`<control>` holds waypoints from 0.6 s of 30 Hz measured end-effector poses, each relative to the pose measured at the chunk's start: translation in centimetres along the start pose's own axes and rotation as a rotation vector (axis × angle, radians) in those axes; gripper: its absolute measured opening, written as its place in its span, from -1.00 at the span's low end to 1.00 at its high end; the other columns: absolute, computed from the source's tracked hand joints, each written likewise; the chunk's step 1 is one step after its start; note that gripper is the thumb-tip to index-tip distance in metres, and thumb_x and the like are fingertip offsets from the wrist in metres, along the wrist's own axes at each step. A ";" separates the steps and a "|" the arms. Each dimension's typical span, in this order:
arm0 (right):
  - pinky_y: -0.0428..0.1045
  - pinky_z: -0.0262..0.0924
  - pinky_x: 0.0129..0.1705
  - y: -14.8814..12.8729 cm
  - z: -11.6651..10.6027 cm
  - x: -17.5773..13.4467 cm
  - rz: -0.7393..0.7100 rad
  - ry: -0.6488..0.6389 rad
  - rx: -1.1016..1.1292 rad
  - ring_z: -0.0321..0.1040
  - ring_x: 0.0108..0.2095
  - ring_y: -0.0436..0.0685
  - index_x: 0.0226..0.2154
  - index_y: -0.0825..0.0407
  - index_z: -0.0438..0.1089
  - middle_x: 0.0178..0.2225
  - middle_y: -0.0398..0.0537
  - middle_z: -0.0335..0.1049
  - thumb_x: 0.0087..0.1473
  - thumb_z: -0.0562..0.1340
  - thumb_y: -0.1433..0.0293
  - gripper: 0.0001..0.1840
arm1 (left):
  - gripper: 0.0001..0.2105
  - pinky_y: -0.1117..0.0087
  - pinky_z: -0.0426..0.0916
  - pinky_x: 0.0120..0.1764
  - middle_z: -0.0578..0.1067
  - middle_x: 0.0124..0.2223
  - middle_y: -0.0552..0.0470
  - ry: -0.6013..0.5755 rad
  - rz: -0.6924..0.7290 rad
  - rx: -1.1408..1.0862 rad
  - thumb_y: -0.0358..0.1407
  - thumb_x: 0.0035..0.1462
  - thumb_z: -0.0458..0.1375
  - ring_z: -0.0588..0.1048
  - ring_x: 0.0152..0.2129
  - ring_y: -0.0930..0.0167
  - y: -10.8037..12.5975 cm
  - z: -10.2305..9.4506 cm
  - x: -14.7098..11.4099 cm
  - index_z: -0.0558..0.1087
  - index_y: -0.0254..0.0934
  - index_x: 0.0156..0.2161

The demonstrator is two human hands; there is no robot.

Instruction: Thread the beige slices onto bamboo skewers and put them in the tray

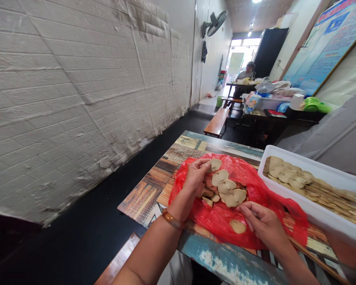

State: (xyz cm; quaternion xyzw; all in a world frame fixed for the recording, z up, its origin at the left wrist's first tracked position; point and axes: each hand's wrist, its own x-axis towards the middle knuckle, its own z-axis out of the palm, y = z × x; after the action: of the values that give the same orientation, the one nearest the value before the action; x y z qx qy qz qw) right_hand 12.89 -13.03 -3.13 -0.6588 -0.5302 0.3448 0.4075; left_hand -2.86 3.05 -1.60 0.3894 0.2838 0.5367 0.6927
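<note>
My left hand (197,174), with an amber-coloured bangle on its wrist, pinches a thin, round, beige slice of food (216,164) above an open red plastic bag (240,163). Several similar slices (227,186) run in an overlapping row from there toward my right hand (259,219). Its thumb and fingers are pressed together at the row's near end; what lies between them is too small to make out. More slices and pieces are heaped under the row, partly hidden. A single slice (237,226) rests on the bag near the table's front edge.
A white plastic tray (314,163) with rows of overlapping slices stands at the right. Thin wooden sticks (317,261) lie on the patchwork-patterned table (148,190). Beyond are a bench (217,122), a cluttered table (255,115) and a seated person (245,74). A white brick-patterned wall (77,79) runs along the left.
</note>
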 end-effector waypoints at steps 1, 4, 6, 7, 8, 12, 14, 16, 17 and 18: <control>-0.11 -0.01 -0.60 0.0 0.0 0.0 0.001 0.003 -0.002 0.09 -0.69 -0.04 -0.41 0.06 0.41 -0.73 -0.28 0.12 0.11 0.11 0.10 -0.62 | -0.75 0.46 0.30 -0.34 0.51 -0.40 0.01 0.004 -0.004 0.002 -0.28 -0.18 0.33 0.44 -0.50 0.49 0.0 0.0 0.0 0.51 -0.34 -0.33; -0.10 0.01 -0.60 -0.2 0.1 0.0 0.003 0.011 -0.005 0.09 -0.70 -0.02 -0.41 0.05 0.41 -0.74 -0.28 0.11 0.11 0.10 0.08 -0.61 | -0.75 0.46 0.31 -0.35 0.52 -0.40 0.00 0.004 -0.024 -0.015 -0.28 -0.18 0.33 0.45 -0.50 0.48 0.0 0.2 -0.2 0.51 -0.34 -0.33; -0.10 0.00 -0.60 -0.2 0.1 -0.1 -0.001 0.011 -0.007 0.07 -0.70 -0.02 -0.40 0.05 0.42 -0.73 -0.28 0.11 0.11 0.10 0.07 -0.60 | -0.75 0.47 0.31 -0.36 0.52 -0.40 0.00 -0.002 -0.044 -0.035 -0.28 -0.18 0.33 0.45 -0.50 0.48 0.0 0.2 -0.3 0.51 -0.34 -0.32; -0.10 0.00 -0.60 -0.2 0.2 -0.1 -0.007 0.015 -0.009 0.07 -0.70 -0.02 -0.40 0.05 0.42 -0.73 -0.28 0.10 0.11 0.10 0.06 -0.59 | -0.74 0.47 0.31 -0.37 0.52 -0.40 0.00 -0.003 -0.059 -0.041 -0.28 -0.18 0.34 0.45 -0.50 0.49 0.0 0.3 -0.3 0.52 -0.34 -0.32; -0.09 0.00 -0.60 -0.2 0.2 -0.1 -0.016 0.022 -0.013 0.07 -0.70 -0.02 -0.41 0.05 0.42 -0.73 -0.28 0.11 0.11 0.10 0.06 -0.59 | -0.74 0.48 0.30 -0.38 0.52 -0.41 0.00 -0.001 -0.074 -0.045 -0.28 -0.19 0.34 0.45 -0.50 0.49 0.0 0.3 -0.3 0.52 -0.35 -0.32; -0.09 0.02 -0.58 -0.1 0.3 0.0 -0.037 0.064 -0.041 0.10 -0.69 -0.01 -0.41 0.04 0.43 -0.74 -0.28 0.12 0.09 0.11 0.06 -0.59 | -0.73 0.49 0.29 -0.39 0.51 -0.43 0.01 -0.003 -0.115 -0.080 -0.28 -0.24 0.36 0.43 -0.52 0.50 -0.1 0.3 -0.2 0.52 -0.36 -0.36; -0.10 0.03 -0.58 0.0 0.4 0.0 -0.040 0.092 -0.049 0.11 -0.69 -0.01 -0.43 0.03 0.43 -0.74 -0.27 0.13 0.08 0.11 0.06 -0.60 | -0.72 0.48 0.29 -0.39 0.50 -0.44 0.01 -0.004 -0.123 -0.091 -0.27 -0.26 0.37 0.42 -0.53 0.51 0.0 0.3 -0.2 0.52 -0.36 -0.37; -0.09 0.03 -0.59 0.2 0.5 0.0 -0.036 0.106 -0.038 0.10 -0.69 -0.01 -0.43 0.02 0.44 -0.74 -0.28 0.13 0.07 0.11 0.04 -0.59 | -0.71 0.48 0.29 -0.39 0.50 -0.44 0.01 0.001 -0.128 -0.098 -0.27 -0.27 0.38 0.42 -0.52 0.50 0.2 0.4 -0.4 0.51 -0.36 -0.37; -0.09 0.03 -0.59 0.2 0.5 0.0 -0.032 0.104 -0.032 0.09 -0.70 -0.01 -0.42 0.03 0.44 -0.74 -0.28 0.12 0.07 0.11 0.03 -0.58 | -0.71 0.47 0.29 -0.38 0.50 -0.43 0.01 -0.002 -0.129 -0.104 -0.27 -0.26 0.38 0.43 -0.51 0.49 0.3 0.5 -0.4 0.51 -0.36 -0.37; -0.09 0.03 -0.59 0.2 0.6 0.0 -0.028 0.102 -0.029 0.09 -0.70 -0.01 -0.41 0.03 0.44 -0.75 -0.28 0.12 0.07 0.11 0.02 -0.57 | -0.71 0.47 0.29 -0.37 0.50 -0.43 0.00 -0.009 -0.132 -0.109 -0.27 -0.26 0.37 0.43 -0.51 0.49 0.5 0.5 -0.5 0.51 -0.36 -0.36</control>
State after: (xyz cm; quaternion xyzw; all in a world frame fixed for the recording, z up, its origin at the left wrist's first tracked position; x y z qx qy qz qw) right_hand 12.50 -12.98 -3.58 -0.6738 -0.5231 0.2972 0.4290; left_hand -2.82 2.49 -0.94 0.3341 0.2760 0.5028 0.7479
